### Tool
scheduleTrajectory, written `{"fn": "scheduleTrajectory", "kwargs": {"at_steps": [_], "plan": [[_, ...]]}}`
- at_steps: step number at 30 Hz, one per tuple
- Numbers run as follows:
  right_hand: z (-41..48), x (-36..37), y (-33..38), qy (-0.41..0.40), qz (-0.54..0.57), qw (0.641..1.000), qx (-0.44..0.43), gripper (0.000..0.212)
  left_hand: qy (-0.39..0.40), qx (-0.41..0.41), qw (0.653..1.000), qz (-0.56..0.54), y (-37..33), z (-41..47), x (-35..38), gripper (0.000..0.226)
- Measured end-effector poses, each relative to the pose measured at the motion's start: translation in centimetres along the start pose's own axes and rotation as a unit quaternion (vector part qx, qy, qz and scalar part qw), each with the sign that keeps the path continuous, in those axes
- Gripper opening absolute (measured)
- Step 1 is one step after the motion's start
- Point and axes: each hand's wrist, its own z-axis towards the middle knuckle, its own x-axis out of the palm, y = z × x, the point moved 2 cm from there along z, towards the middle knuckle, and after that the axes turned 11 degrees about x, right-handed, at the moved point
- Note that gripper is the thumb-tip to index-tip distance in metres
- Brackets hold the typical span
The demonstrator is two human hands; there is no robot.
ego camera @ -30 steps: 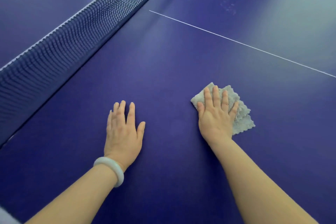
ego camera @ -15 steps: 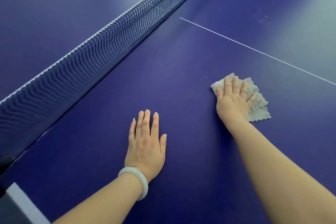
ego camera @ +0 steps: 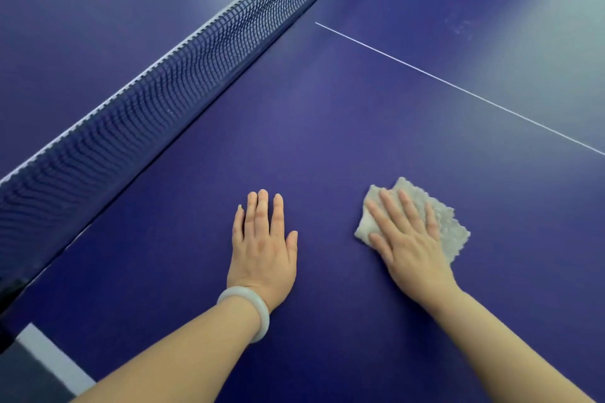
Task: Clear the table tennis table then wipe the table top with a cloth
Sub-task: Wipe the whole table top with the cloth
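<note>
Wiping step, clearing judged done: grey cloth (ego camera: 448,226) at 4 o'clock on worktop (ego camera: 327,124), pressed flat under straight-fingered right hand (ego camera: 409,245); left hand (ego camera: 262,249) flat at 6 o'clock, holding nothing; next stroke probably heads toward faint marks (ego camera: 461,23) at 1 o'clock.

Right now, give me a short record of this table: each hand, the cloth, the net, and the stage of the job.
left hand: flat on the table top, fingers straight, holding nothing
wrist: white bangle
right hand: flat, pressing the cloth
cloth: grey, crumpled, right of the left hand
net: up, to the left
stage: wiping
</note>
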Motion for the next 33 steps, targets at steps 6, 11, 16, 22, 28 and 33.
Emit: {"fn": "scheduleTrajectory", "kwargs": {"at_steps": [6,11,16,22,28,33], "plan": [[-0.7,0.4,2.3,-0.013,0.041,0.962,0.268,0.059,0.007,0.002,1.0,-0.016,0.1,0.0,0.2,0.071],[-8.2,2.9,8.1,-0.03,0.006,0.999,0.039,0.058,-0.017,0.0,1.0,-0.021,0.2,0.1,0.4,0.067],[-8.9,3.3,7.5,-0.029,0.0,0.999,0.035,0.057,-0.02,0.008,0.999,-0.045,0.3,0.0,0.4,0.064],[-9.1,3.3,7.1,-0.016,-0.008,0.999,0.042,0.057,-0.04,0.049,0.982,-0.175,2.1,-5.9,-1.1,0.056],[-15.0,4.2,12.3,-0.032,0.041,0.994,0.1,0.06,-0.035,-0.065,0.995,-0.073,6.8,-15.6,0.2,0.061],[-21.2,5.8,15.4,-0.009,0.041,0.996,-0.084,0.058,-0.034,-0.092,0.994,-0.045,7.7,-16.8,0.9,0.074]]}}
